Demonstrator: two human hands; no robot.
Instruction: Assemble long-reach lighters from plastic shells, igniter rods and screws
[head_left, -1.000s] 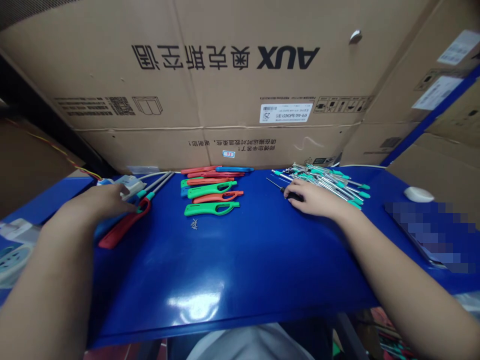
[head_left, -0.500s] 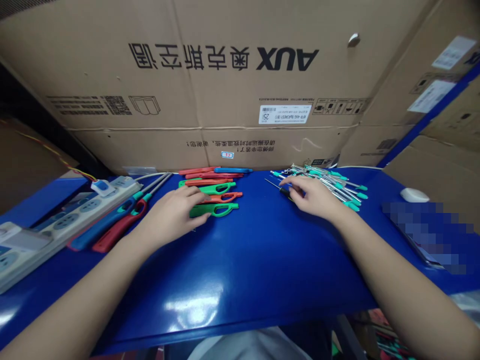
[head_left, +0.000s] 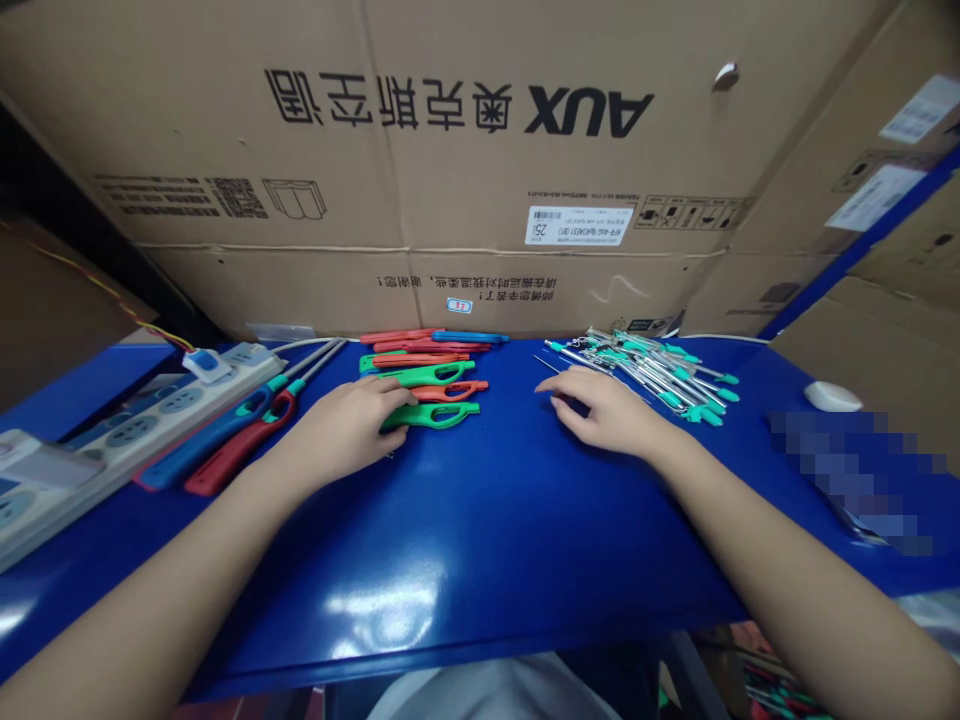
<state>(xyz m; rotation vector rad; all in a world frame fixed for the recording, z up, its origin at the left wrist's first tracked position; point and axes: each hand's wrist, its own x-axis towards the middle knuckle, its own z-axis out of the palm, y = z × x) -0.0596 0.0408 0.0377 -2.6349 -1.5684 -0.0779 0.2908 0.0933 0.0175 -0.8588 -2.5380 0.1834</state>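
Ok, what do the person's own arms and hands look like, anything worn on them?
The left hand and right hand are ungloved, the forearms bare; no sleeve, watch or ring shows. A pale grey garment shows at the picture's bottom edge.

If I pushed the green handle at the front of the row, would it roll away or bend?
The green handle probably wouldn't roll far, since it looks long and flat, lying on its side. It may slide easily, because the blue table looks shiny and smooth. It seems stiff rather than floppy, as its open loop shows no sag.
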